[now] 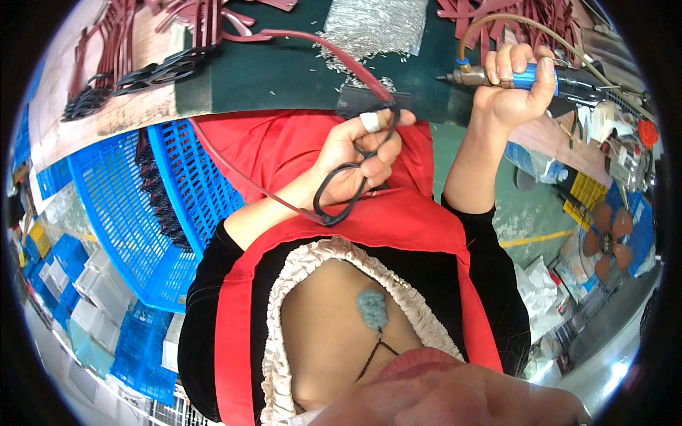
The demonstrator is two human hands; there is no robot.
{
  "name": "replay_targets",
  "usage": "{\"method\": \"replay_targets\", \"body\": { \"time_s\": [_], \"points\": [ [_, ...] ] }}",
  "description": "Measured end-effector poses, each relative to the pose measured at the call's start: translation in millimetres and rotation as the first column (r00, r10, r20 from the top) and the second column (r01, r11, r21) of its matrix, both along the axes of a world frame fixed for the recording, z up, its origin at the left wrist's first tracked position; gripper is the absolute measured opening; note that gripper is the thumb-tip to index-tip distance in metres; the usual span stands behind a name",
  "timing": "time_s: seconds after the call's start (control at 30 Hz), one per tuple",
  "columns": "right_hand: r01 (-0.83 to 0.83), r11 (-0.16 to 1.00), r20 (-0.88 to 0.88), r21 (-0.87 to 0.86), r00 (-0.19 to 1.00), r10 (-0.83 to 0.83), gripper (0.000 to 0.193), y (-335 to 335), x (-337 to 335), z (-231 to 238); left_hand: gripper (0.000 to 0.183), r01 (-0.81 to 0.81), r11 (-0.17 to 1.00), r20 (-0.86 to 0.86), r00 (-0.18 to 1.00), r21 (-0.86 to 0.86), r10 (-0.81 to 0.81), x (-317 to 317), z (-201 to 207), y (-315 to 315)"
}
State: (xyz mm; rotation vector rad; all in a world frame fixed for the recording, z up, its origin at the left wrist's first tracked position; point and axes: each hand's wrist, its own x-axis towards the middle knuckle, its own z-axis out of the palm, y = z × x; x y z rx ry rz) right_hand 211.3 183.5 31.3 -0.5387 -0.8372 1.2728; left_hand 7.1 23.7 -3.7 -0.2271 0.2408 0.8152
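My left hand is closed around an eyeglass frame with black rims and long dark red temples. One temple reaches up over the bench; the other slants down along my forearm. White tape wraps one of its fingers. Beside these fingertips, a small black block lies at the bench's near edge. My right hand grips a blue and black air screwdriver, raised at the right, its tip pointing left. A hose curves from the tool. Between the hands and farther back, many small silver screws lie heaped, some scattered.
Stacked eyeglass frames stand at the bench's left, with loose dark red temples at the back right. Blue baskets stand beside my left arm. A fan and assorted clutter are at the right.
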Motion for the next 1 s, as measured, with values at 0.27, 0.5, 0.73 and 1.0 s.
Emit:
{"method": "replay_targets", "body": {
  "time_s": [0.27, 0.5, 0.73, 1.0],
  "points": [
    [0.592, 0.552, 0.456, 0.587, 0.321, -0.830, 0.024, 4, 48, -21, 0.044, -0.533, 0.686, -0.528, 0.443, 0.495, 0.725, -111, 44, -13],
    [-0.620, 0.615, 0.846, 0.487, 0.511, -0.154, 0.049, -62, -92, 8, 0.033, -0.094, 0.981, -0.784, 0.591, 0.170, 0.192, -57, 58, 0],
    [-0.188, 0.980, 0.554, 0.058, 0.823, 0.125, 0.022, -36, -113, 12, 0.053, -0.044, 0.939, -0.566, 0.788, 0.342, 0.243, -60, 61, -3],
    [-0.215, 0.969, 0.510, 0.122, 0.851, 0.124, 0.016, -54, -76, -16, 0.042, -0.553, 0.503, -0.744, -0.428, 0.665, 0.513, -198, 61, -72]
  ]
}}
